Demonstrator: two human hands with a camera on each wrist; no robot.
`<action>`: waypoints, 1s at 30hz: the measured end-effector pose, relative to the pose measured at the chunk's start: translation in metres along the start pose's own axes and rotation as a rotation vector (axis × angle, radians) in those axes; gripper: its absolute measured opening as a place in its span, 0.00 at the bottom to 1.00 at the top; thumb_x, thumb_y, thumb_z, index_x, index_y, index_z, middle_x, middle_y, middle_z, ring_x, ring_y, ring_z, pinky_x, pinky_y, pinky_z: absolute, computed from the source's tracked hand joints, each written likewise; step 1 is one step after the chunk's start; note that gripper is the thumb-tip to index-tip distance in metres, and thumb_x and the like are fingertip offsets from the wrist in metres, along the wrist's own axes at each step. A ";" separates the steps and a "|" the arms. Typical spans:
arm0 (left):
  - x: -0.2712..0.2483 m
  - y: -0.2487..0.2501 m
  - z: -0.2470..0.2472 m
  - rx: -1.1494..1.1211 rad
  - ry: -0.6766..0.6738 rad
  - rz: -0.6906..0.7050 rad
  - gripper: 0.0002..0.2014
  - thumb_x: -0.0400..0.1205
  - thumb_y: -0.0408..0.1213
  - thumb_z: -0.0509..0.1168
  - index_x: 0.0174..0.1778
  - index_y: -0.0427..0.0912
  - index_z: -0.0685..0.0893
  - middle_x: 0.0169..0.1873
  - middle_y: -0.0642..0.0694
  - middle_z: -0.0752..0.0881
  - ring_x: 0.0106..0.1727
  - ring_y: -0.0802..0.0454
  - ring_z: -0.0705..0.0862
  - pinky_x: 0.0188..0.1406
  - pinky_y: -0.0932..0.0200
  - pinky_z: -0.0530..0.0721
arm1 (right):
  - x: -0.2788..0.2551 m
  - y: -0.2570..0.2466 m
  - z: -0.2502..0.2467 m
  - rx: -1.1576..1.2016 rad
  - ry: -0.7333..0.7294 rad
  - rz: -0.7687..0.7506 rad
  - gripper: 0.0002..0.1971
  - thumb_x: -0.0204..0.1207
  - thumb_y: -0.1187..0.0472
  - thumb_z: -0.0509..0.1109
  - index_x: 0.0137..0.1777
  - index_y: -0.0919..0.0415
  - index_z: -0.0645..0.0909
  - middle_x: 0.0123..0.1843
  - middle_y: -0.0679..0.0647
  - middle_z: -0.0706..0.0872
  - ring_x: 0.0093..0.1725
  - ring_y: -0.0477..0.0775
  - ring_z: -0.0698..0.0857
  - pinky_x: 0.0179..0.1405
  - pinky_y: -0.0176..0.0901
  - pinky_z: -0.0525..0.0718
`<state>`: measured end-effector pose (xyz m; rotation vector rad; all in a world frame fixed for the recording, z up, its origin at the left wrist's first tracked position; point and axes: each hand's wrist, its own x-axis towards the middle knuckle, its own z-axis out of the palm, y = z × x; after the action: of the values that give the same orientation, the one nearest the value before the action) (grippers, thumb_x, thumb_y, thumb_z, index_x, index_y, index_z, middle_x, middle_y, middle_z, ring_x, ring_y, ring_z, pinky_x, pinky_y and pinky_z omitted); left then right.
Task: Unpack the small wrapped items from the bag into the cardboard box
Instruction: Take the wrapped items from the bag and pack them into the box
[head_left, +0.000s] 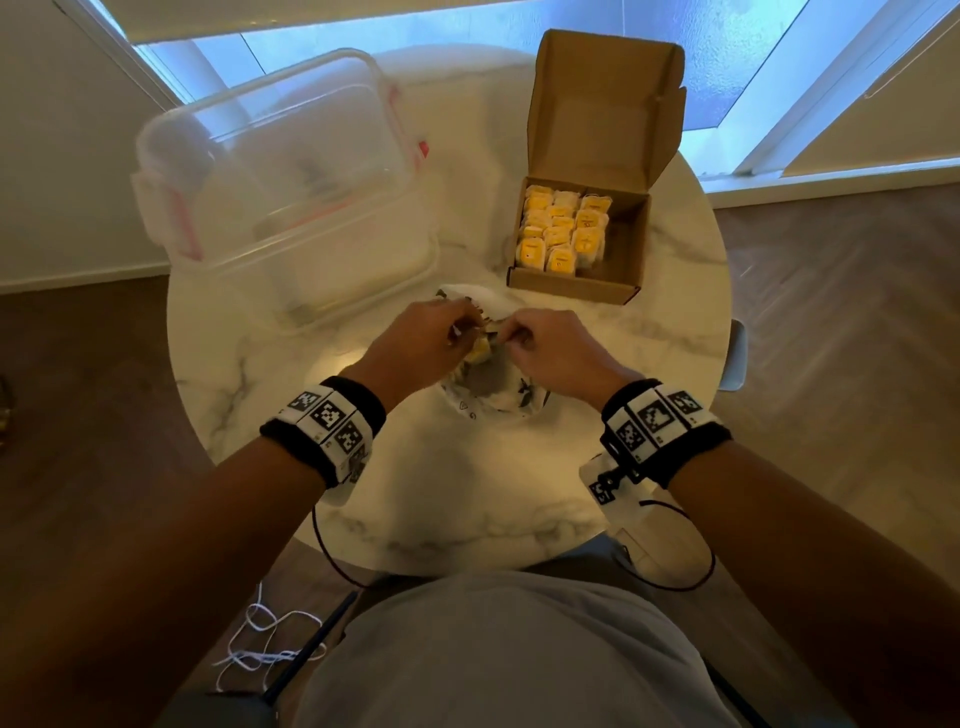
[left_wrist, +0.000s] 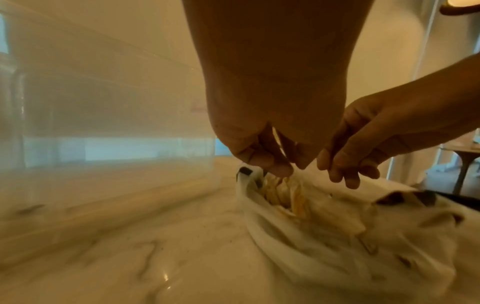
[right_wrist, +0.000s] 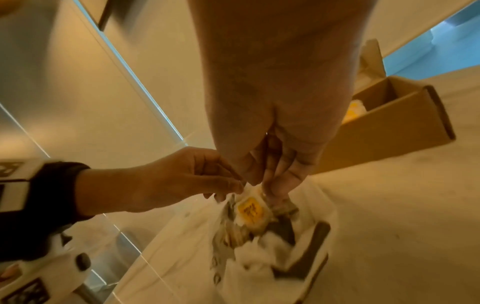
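Note:
A white bag with dark prints lies crumpled mid-table, its mouth turned up. My left hand pinches the bag's rim, and several wrapped items show inside. My right hand pinches the top edge of a small wrapped item with a yellow label at the bag's mouth. The cardboard box stands open at the back right, lid up. It holds rows of several yellow wrapped items, with bare room along its right side.
A large clear plastic container with red clips stands at the back left, close to the bag. The round marble table ends near my body. Cables hang from my wrist cameras, and loose cord lies on the floor.

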<state>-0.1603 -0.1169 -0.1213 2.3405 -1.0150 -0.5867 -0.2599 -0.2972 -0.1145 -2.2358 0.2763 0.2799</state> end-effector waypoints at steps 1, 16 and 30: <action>-0.004 -0.002 0.003 0.033 -0.028 -0.024 0.11 0.81 0.39 0.71 0.60 0.46 0.85 0.51 0.45 0.87 0.46 0.46 0.85 0.44 0.56 0.82 | -0.002 0.000 0.006 -0.008 -0.005 0.022 0.08 0.78 0.65 0.69 0.53 0.59 0.89 0.48 0.52 0.90 0.45 0.48 0.86 0.40 0.25 0.74; -0.022 0.006 -0.005 -0.036 -0.038 0.027 0.15 0.81 0.37 0.71 0.62 0.49 0.81 0.44 0.56 0.85 0.40 0.55 0.82 0.39 0.63 0.77 | -0.023 -0.012 0.036 -0.068 0.150 0.040 0.06 0.77 0.65 0.71 0.48 0.66 0.87 0.49 0.61 0.88 0.49 0.62 0.85 0.48 0.48 0.81; -0.022 -0.015 0.001 0.511 -0.216 -0.034 0.18 0.86 0.42 0.63 0.73 0.49 0.80 0.75 0.44 0.75 0.71 0.39 0.74 0.70 0.42 0.73 | -0.027 0.002 0.042 -0.081 0.141 0.114 0.08 0.82 0.59 0.69 0.45 0.62 0.85 0.45 0.59 0.89 0.45 0.59 0.84 0.41 0.42 0.75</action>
<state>-0.1664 -0.0912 -0.1272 2.7829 -1.3550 -0.6661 -0.2910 -0.2626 -0.1338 -2.3278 0.4768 0.1970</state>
